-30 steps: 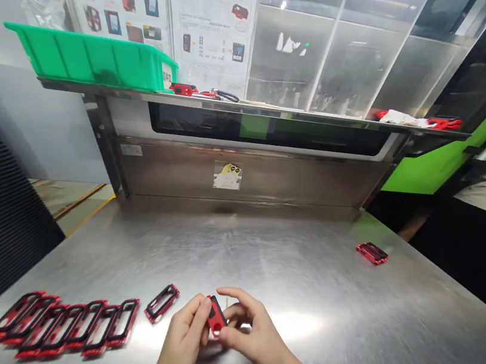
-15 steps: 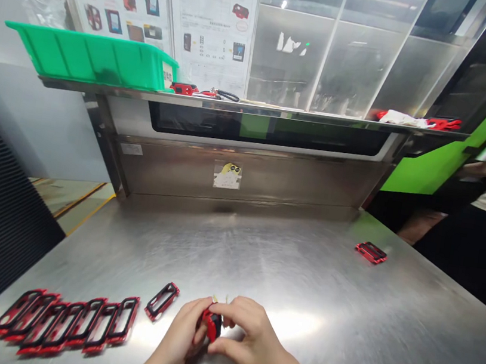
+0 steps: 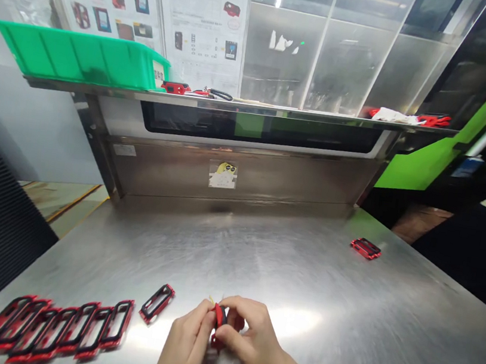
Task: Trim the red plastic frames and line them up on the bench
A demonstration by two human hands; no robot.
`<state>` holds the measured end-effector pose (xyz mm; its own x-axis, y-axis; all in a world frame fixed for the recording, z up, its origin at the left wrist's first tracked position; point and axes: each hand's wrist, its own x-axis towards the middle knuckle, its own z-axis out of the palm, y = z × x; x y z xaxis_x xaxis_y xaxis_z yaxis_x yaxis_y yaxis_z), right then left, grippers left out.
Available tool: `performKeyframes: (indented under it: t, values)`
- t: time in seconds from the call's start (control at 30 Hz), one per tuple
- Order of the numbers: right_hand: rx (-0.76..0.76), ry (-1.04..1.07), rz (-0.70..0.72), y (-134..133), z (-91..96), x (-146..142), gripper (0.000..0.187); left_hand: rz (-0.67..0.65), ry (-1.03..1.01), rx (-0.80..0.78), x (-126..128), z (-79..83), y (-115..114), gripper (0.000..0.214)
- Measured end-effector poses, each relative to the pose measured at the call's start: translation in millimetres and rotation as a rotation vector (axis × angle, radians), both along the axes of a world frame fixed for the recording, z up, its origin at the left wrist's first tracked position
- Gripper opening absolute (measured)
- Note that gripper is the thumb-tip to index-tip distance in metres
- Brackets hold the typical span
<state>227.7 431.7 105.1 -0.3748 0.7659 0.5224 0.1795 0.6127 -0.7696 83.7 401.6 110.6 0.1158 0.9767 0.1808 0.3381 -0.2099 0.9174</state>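
Near the front of the steel table, both hands grip one small red-and-black plastic case point(image 3: 220, 317), seen nearly edge-on and partly covered by fingers. My left hand point(image 3: 187, 340) is closed on its left side, fingertips pinching the upper edge. From the right, my right hand point(image 3: 252, 337) holds it between thumb and curled fingers. Something thin and pale sticks up by the left fingertips, too small to name. Left of my hands lies a single red-and-black rectangular frame point(image 3: 157, 303). Beyond it, several similar frames point(image 3: 54, 330) overlap in a slanted row.
Another red-and-black piece point(image 3: 366, 248) lies at the table's point(image 3: 285, 266) far right. A shelf point(image 3: 271, 112) at the back carries a green bin point(image 3: 83, 60), small red parts and a white cloth point(image 3: 396, 116). At the right edge stands another person, partly visible.
The held case has turned between my fingers, and my left fingertips now pinch its top edge. The view has shifted slightly. On the right, the other person's arm has moved up.
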Motion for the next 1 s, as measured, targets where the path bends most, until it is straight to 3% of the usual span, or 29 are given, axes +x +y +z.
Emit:
performKeyframes:
  t: [0.3,0.87,1.0]
  values:
    - [-0.218,0.013,0.007,1.1,5.0,-0.2,0.049,-0.050,-0.100,-0.134,-1.3,-1.3,2.8,0.036]
    - [-0.277,-0.025,0.007,1.9,6.0,0.0,0.052,-0.001,-0.170,-0.203,1.6,5.1,3.6,0.038]
    - [-0.347,0.010,0.119,1.8,3.3,0.2,0.039,0.002,-0.184,-0.219,0.2,2.9,6.0,0.043]
